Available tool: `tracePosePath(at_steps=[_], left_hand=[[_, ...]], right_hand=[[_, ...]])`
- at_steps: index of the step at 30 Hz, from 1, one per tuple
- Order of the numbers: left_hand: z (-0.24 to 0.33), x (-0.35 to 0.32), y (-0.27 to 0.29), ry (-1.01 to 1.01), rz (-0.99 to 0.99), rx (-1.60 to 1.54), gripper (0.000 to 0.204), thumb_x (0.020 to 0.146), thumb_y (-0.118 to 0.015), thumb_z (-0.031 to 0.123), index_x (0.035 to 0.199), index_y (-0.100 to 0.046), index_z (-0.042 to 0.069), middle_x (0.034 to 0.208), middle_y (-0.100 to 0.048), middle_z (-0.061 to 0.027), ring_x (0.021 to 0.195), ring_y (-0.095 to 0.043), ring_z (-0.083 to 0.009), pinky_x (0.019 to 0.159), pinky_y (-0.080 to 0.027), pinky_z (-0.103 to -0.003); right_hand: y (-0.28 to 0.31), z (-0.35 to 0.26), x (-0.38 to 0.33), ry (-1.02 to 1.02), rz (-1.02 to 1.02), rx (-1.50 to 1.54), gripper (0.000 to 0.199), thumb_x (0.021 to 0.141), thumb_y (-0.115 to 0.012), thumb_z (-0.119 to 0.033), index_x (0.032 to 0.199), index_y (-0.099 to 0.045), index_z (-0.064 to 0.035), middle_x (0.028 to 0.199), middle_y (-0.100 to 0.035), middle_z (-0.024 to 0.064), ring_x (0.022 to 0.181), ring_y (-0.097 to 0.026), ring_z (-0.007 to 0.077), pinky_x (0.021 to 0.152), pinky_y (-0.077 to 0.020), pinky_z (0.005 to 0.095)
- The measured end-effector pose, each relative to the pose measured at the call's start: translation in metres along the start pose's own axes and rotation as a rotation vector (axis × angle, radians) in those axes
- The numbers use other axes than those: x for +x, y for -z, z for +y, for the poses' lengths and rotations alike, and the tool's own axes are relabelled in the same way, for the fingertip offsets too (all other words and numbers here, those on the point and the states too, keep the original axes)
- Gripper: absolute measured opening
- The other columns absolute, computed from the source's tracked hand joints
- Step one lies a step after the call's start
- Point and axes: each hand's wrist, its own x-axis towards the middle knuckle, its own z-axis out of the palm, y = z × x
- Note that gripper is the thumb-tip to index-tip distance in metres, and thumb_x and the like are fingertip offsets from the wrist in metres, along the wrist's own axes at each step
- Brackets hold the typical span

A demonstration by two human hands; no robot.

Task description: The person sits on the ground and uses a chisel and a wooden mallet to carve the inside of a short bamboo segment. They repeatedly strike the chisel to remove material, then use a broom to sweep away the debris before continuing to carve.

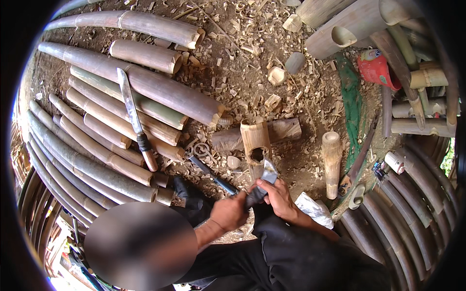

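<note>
Left hand (229, 212): fingers clenched round the dark handle of a broad grey steel chopping blade (264, 179). Right hand (277, 196): fingers grasping the same blade nearer its metal. Blade edge rests against a short, upright, hollow bamboo section (256, 143) standing on the chip-strewn earth floor (252, 82). Long-bladed machete with brown handle (136, 121): lying on stacked bamboo poles (97, 145), well apart.
</note>
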Motion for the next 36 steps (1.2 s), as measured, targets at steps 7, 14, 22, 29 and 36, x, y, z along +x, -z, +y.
tracePosePath(at_steps=[7,14,22,29,36], left_hand=[[0.001,-0.017,0.046,-0.155,0.24,0.295,0.014,0.078,-0.059,0.012,0.09,-0.052,0.008,0.077,-0.063,-0.011,0.069,-0.068,-0.0279,0.058,-0.053,-0.039],[-0.008,0.011,0.092,-0.095,-0.17,0.241,0.031,0.068,-0.065,0.019,0.097,-0.061,0.009,0.074,-0.067,-0.0165,0.069,-0.067,-0.0358,0.063,-0.054,-0.045],[0.032,0.019,-0.053,0.118,0.089,-0.51,0.088,0.072,-0.072,0.029,0.146,-0.032,0.004,0.083,-0.067,-0.0255,0.077,-0.067,-0.0418,0.072,-0.055,-0.044],[0.036,0.021,-0.067,-0.003,0.264,-0.6,0.08,0.074,-0.071,0.027,0.143,-0.036,0.006,0.086,-0.066,-0.0263,0.08,-0.065,-0.0428,0.073,-0.053,-0.045],[-0.03,0.013,-0.036,0.246,0.38,-0.568,0.04,0.07,-0.076,0.029,0.104,-0.068,0.008,0.082,-0.069,-0.0172,0.072,-0.069,-0.0334,0.069,-0.055,-0.042]], right_hand=[[-0.004,0.009,-0.006,0.114,-0.362,0.491,0.026,0.1,-0.05,-0.025,0.116,-0.056,-0.0052,0.107,-0.068,0.0102,0.058,-0.057,0.0134,0.055,-0.0464,0.0242],[-0.012,-0.005,0.009,-0.018,-0.287,0.515,0.023,0.095,-0.057,-0.022,0.105,-0.064,-0.0027,0.085,-0.067,0.0064,0.051,-0.052,0.0118,0.054,-0.0484,0.0271],[0.008,0.04,0.03,0.293,0.411,-0.648,0.043,0.097,-0.049,-0.037,0.087,-0.068,0.0008,0.076,-0.07,0.0158,0.058,-0.065,0.0269,0.058,-0.0514,0.0384],[0.001,0.001,0.003,0.296,0.356,-0.71,0.045,0.097,-0.046,-0.035,0.082,-0.068,0.0019,0.064,-0.066,0.016,0.066,-0.067,0.0301,0.065,-0.0505,0.0399],[-0.038,-0.03,0.021,0.035,-0.09,-0.336,0.033,0.099,-0.049,-0.024,0.087,-0.063,0.0036,0.069,-0.066,0.0113,0.055,-0.065,0.017,0.049,-0.0496,0.0291]])
